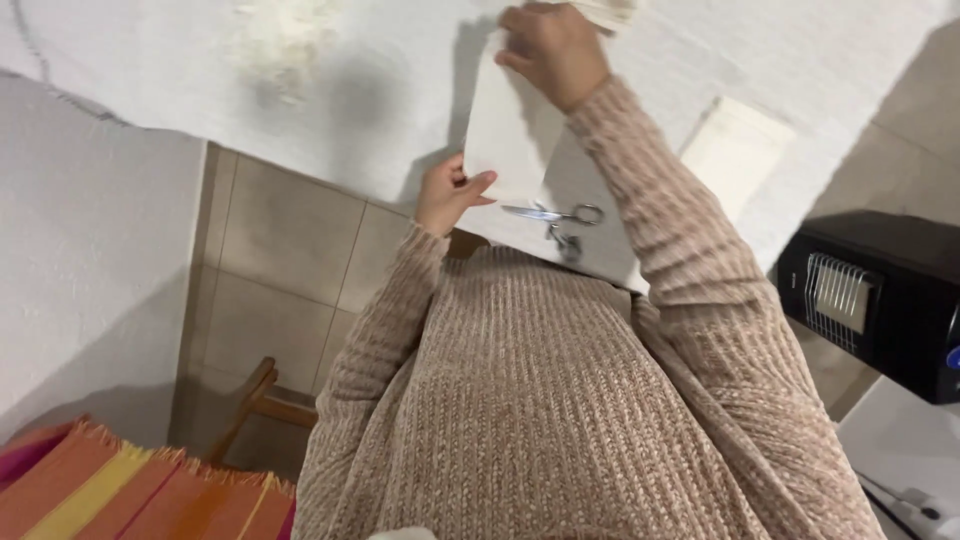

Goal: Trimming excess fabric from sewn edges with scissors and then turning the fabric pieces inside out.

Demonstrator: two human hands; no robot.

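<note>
Lengthwise between both hands, white fabric strip (pixel 510 125) (left hand (pixel 448 192) and right hand (pixel 553 48) pinching its ends).

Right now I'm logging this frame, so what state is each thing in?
white sheet: held up off the table, pinched at both ends
left hand: gripping the sheet's near edge
right hand: gripping its far end
scissors: lying on the table, untouched

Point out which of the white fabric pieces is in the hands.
The long white strip, held between the left hand and right hand. The folded piece lies untouched on the table, right of the scissors.
</note>
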